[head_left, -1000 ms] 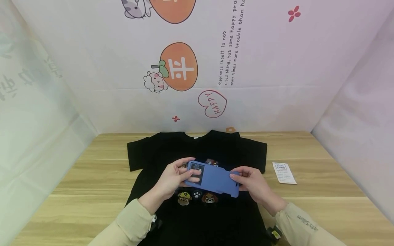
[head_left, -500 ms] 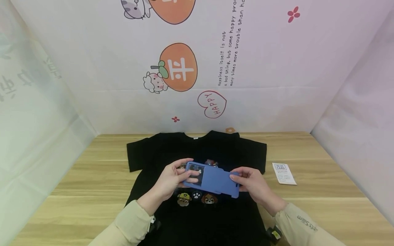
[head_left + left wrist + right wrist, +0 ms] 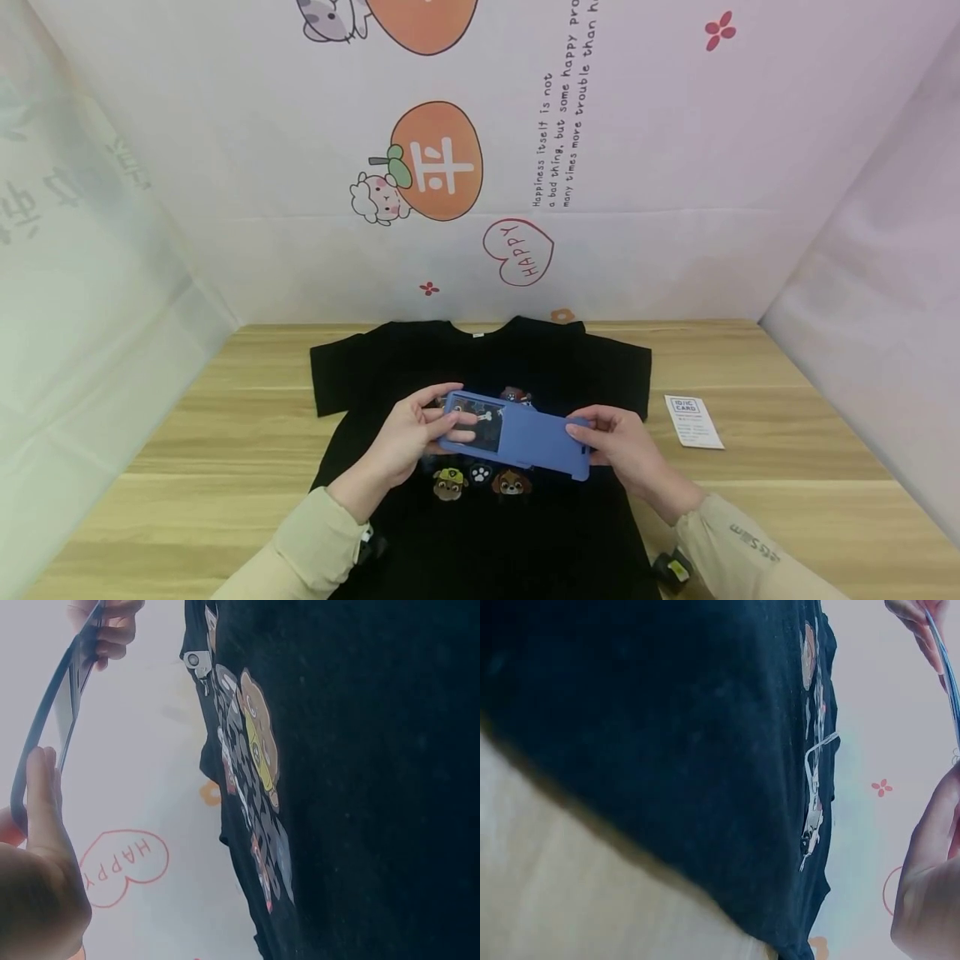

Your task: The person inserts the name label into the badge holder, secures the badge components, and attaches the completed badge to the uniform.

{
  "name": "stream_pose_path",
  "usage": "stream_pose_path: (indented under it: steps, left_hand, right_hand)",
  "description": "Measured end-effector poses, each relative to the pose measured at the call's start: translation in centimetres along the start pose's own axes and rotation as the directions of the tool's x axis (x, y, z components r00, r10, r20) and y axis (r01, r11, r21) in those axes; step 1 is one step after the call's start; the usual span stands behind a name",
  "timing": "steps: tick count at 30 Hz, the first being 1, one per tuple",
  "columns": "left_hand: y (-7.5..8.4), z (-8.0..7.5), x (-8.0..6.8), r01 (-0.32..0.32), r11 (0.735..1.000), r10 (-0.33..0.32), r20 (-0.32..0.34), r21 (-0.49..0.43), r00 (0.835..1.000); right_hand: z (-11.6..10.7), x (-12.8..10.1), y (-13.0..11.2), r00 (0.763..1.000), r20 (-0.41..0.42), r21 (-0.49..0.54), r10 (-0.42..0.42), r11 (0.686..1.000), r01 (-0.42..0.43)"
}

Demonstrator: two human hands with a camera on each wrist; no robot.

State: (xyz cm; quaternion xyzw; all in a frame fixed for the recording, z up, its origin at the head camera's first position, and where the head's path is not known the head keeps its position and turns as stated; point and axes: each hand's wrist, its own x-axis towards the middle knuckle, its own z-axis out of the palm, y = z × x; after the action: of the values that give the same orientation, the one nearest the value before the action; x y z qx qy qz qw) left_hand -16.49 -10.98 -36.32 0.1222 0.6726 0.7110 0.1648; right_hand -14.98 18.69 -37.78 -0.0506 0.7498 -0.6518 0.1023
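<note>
A blue card holder [image 3: 517,435] with a clear window hangs just above a black T-shirt [image 3: 480,367] spread flat on the wooden table [image 3: 225,433]. My left hand [image 3: 420,429] grips the holder's window end, thumb lying across the window. My right hand [image 3: 611,437] pinches the opposite end. The left wrist view shows the holder [image 3: 52,712] edge-on, with my left thumb [image 3: 41,802] against it and the shirt's cartoon dog print [image 3: 255,780] beside it. The right wrist view shows the shirt [image 3: 667,750] and my right fingers [image 3: 930,855] on the holder's thin edge [image 3: 949,682].
A small white printed card [image 3: 693,421] lies on the table to the right of the shirt. White fabric walls with cartoon prints [image 3: 435,162] enclose the table at the back and on both sides.
Both hands have shifted the holder slightly; its window end moved a little left and up, and the right hand slid a little further right along it.
</note>
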Motion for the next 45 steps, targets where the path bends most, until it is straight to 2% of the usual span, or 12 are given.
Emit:
stream_pose_path:
  steps: [11,17,32,39,45]
  left_hand:
    - [0.3,-1.3,-0.2,-0.009,1.0,0.009,-0.053,0.0,0.999]
    - [0.4,-2.1,-0.3,-0.011,1.0,0.011,-0.087,0.0,0.996]
    - [1.1,-5.0,-1.5,-0.044,0.999,0.037,-0.226,-0.025,0.973]
    - [1.2,-6.2,-2.4,-0.047,0.998,0.036,-0.267,-0.035,0.963]
    - [1.3,-6.5,-2.9,-0.05,0.999,0.043,-0.261,-0.019,0.964]
  right_hand:
    - [-0.8,0.0,-0.6,0.999,0.032,0.052,-0.033,0.998,0.031]
    - [-1.1,0.1,-1.2,1.0,0.006,0.102,-0.011,0.995,0.01]
    - [0.2,2.1,-2.4,1.0,-0.015,0.2,0.012,0.98,-0.009]
    - [1.5,4.2,-2.9,0.996,0.002,0.119,0.086,0.989,-0.085]
    - [2.9,5.7,-3.0,0.993,0.034,0.074,0.112,0.991,-0.114]
